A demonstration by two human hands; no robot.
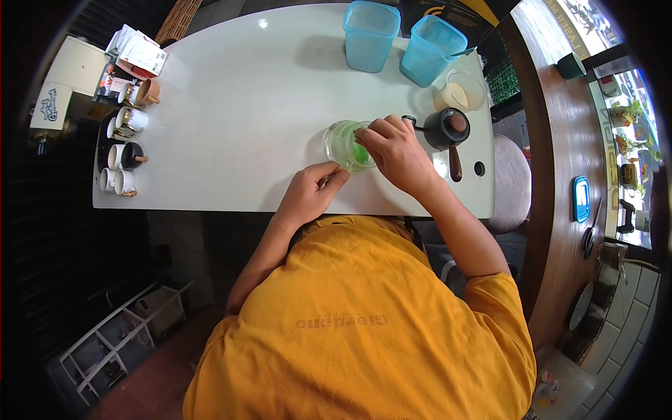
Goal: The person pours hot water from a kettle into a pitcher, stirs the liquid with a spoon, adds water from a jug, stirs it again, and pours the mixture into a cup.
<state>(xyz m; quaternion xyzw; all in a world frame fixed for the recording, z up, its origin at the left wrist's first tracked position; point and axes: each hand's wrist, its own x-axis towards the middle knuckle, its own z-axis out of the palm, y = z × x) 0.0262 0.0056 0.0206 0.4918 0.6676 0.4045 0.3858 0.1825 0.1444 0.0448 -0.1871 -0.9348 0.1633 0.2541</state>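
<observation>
A clear glass mug (339, 145) stands on the white table in front of me, with something bright green (361, 154) inside it. My left hand (315, 187) is closed, thumb and fingertips pinched on the mug's near side. From the right, my right hand (394, 149) bends over the rim with its fingers pressed together. What those fingers hold, if anything, is hidden. Just beyond my right hand sits a small dark pot (437, 130) with a wooden knob and handle.
Two blue plastic containers (371, 38) and a clear tub (470, 87) of cream-coloured contents stand on the white table (238, 105) at the far right. Several cups (130, 120) line its left edge. A grey stool (513, 182) and a wooden counter (549, 231) lie to the right.
</observation>
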